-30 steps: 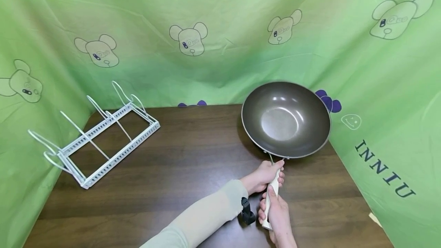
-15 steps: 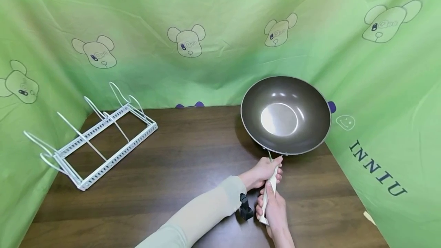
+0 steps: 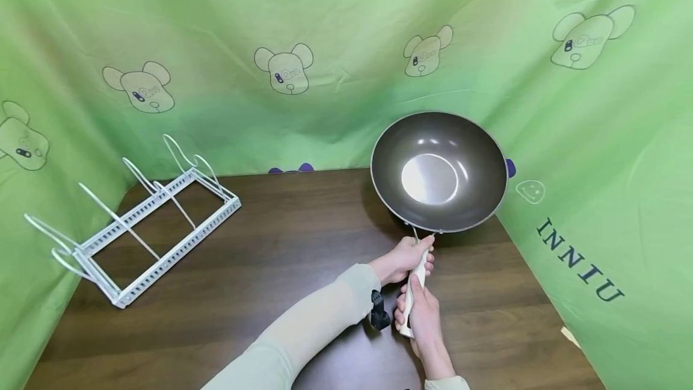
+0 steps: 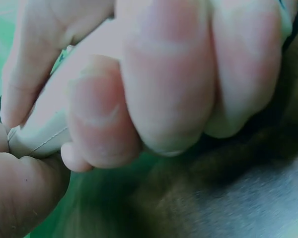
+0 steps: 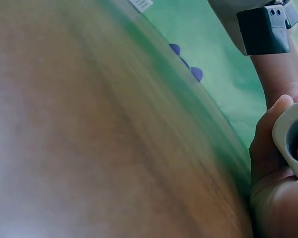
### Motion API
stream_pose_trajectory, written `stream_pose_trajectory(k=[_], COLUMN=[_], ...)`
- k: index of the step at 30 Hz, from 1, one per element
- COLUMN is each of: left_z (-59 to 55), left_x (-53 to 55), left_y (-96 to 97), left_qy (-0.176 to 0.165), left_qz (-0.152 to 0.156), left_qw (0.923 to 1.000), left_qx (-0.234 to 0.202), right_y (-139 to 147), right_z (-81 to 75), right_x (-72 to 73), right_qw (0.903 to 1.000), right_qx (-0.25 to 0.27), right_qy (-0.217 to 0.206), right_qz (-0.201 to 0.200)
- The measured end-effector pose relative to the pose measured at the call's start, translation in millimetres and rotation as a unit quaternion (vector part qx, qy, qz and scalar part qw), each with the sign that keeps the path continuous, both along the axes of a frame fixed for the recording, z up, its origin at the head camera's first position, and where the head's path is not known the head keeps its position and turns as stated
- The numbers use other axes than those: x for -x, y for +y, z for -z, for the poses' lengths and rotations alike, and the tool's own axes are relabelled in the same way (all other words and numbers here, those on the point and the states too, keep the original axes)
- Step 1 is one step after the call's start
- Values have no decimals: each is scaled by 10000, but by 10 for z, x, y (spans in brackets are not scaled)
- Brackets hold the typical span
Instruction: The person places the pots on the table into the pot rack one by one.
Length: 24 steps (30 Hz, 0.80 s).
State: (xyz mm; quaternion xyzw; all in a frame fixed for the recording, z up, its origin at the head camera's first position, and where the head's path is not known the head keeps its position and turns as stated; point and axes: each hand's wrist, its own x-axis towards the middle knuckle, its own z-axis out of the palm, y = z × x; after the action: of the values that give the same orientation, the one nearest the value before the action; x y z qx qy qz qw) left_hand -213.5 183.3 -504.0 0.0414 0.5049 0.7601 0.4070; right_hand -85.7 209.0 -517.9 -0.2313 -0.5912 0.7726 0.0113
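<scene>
A wide dark wok (image 3: 433, 173) with a pale rim is in the right half of the head view, its inside turned up towards me. Its cream handle (image 3: 409, 312) points back at me, and both hands grip it. My left hand (image 3: 407, 257) holds the front of the handle close to the pan, fingers wrapped round it. Behind it, my right hand (image 3: 425, 321) grips the rear part with the thumb along the top. The left wrist view shows curled fingers (image 4: 169, 89) close up by the handle. In the right wrist view the hollow handle end (image 5: 284, 131) shows.
A white metal rack (image 3: 162, 263) with wire loops stands at the left on the brown wooden table (image 3: 292, 227). Green printed curtains (image 3: 335, 125) enclose the table at the back and both sides. A black wrist mount (image 3: 379, 312) hangs at the left sleeve.
The whole head view has shifted slightly to the left. The wok and both hands sit a little higher and further left in it. Both hands keep their hold on the handle.
</scene>
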Motion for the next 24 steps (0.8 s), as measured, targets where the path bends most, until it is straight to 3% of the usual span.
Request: stream_pose_trajectory(k=[16,24], left_z=[-151,-190], left_x=[238,327], left_y=[-7,-14], left_qy=[641,831], left_qz=[-42,-229], left_qw=[9977,9959], left_qx=[230,275], right_y=[10,38], right_z=[87,106], right_x=[297,418], right_qw=[9973,9952], right_qx=[-206,-233], right_qy=[711,945], right_qz=[-4,-107])
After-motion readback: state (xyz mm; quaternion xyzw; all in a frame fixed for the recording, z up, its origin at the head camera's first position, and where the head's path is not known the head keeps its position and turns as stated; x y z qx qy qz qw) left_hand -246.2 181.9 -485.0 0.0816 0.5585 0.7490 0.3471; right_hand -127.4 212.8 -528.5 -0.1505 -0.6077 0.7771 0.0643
